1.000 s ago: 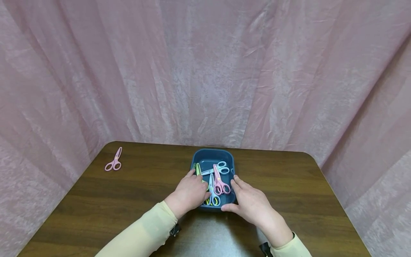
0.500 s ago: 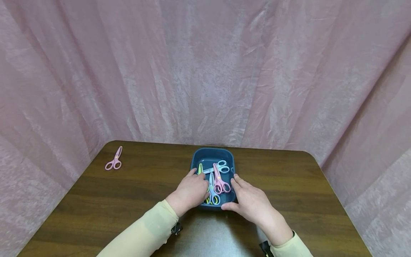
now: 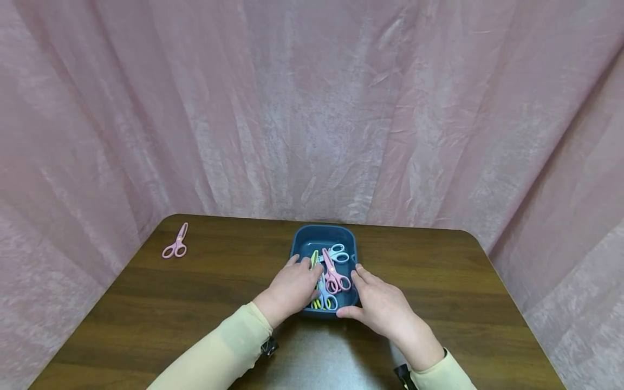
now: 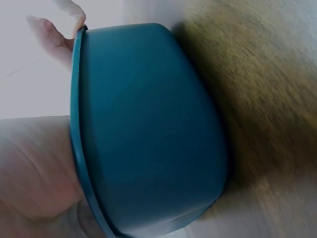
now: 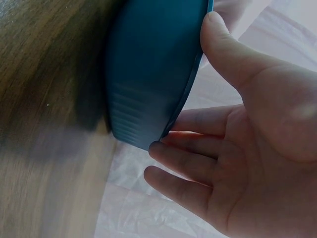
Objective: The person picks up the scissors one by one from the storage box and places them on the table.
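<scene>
A dark blue plastic bin (image 3: 324, 233) stands mid-table with several pairs of children's scissors inside. My left hand (image 3: 291, 284) reaches over its left side, fingers loosely spread among the scissors. Just past those fingers shows the blade of green scissors (image 3: 314, 257); the hand hides the rest. Beside it lie pale blue scissors (image 3: 327, 298), pink scissors (image 3: 335, 279) and another light blue pair (image 3: 338, 253). My right hand (image 3: 382, 306) rests against the bin's right front corner, thumb and fairly straight fingers touching the rim. The left wrist view shows the bin's outer wall (image 4: 143, 129), not the left fingertips inside.
One pair of pink scissors (image 3: 176, 244) lies alone near the far left corner of the brown wooden table (image 3: 234, 244). Pink curtains (image 3: 312, 119) hang behind the table and along both sides.
The green scissors' blade has shifted right inside the bin along with my left fingers, closer to the pink pair. My right hand and the bin stay where they were.
</scene>
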A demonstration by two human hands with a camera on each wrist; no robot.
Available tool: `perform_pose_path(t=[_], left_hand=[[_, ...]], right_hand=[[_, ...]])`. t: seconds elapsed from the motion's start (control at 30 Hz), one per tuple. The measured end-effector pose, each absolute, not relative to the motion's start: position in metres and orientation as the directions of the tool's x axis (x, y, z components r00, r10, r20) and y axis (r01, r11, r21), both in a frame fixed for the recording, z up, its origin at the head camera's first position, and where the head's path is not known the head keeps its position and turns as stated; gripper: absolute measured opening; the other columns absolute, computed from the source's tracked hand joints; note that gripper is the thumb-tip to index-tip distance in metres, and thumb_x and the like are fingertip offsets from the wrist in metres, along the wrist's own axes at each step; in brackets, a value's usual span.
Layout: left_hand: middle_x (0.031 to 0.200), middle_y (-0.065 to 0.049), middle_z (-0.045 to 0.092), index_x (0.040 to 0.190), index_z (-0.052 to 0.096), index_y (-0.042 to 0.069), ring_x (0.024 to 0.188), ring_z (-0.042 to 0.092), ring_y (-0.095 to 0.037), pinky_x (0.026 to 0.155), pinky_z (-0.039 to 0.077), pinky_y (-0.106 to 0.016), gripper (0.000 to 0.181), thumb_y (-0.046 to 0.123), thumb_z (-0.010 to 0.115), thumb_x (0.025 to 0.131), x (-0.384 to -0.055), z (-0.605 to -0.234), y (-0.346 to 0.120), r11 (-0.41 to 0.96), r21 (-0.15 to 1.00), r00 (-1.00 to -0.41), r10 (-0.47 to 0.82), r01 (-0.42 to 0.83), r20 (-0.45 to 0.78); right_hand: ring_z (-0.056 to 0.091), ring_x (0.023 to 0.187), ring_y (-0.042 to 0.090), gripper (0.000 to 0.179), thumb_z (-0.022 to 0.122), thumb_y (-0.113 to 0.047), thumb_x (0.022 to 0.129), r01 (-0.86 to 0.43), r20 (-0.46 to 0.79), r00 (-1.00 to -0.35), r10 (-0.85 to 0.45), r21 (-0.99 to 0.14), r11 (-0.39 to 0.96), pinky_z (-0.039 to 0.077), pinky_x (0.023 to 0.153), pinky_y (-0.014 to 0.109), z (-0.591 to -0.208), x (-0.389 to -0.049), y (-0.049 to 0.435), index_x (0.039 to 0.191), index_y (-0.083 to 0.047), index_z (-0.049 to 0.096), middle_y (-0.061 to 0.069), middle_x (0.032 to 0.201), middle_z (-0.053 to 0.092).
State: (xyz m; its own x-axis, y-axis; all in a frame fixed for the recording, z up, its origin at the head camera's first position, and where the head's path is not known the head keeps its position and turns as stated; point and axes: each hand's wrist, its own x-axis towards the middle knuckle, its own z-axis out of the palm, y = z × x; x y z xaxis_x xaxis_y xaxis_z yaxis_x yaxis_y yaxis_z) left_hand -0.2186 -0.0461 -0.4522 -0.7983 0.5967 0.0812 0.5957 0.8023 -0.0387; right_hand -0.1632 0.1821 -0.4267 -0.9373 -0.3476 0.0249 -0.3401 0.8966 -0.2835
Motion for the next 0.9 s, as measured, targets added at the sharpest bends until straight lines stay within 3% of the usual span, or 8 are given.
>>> perform_pose_path(t=[0.2,0.9], left_hand=[[0.120,-0.017,0.079,0.137,0.071,0.008,0.114,0.075,-0.035,0.125,0.038,-0.058,0.055,0.048,0.082,0.100,-0.2200,-0.4504,-0.0442,0.834,-0.070,-0.834,0.550,0.547,0.044],[0.125,-0.013,0.079,0.140,0.073,0.018,0.115,0.077,-0.033,0.127,0.033,-0.063,0.049,0.036,0.088,0.096,-0.2253,-0.4532,-0.0410,0.828,-0.028,-0.828,0.561,0.561,-0.005]], right_hand=[[0.057,0.147,0.039,0.100,0.086,-0.063,0.088,-0.337,0.012,-0.937,-0.348,-0.286,0.897,0.054,0.110,0.058,-0.4246,-0.1632,0.1826,0.155,0.005,0.058,0.024,0.164,0.051],[0.058,0.146,0.040,0.099,0.086,-0.063,0.088,-0.322,0.003,-0.942,-0.336,-0.289,0.902,0.054,0.110,0.058,-0.4281,-0.1631,0.1823,0.156,0.003,0.058,0.023,0.166,0.051]])
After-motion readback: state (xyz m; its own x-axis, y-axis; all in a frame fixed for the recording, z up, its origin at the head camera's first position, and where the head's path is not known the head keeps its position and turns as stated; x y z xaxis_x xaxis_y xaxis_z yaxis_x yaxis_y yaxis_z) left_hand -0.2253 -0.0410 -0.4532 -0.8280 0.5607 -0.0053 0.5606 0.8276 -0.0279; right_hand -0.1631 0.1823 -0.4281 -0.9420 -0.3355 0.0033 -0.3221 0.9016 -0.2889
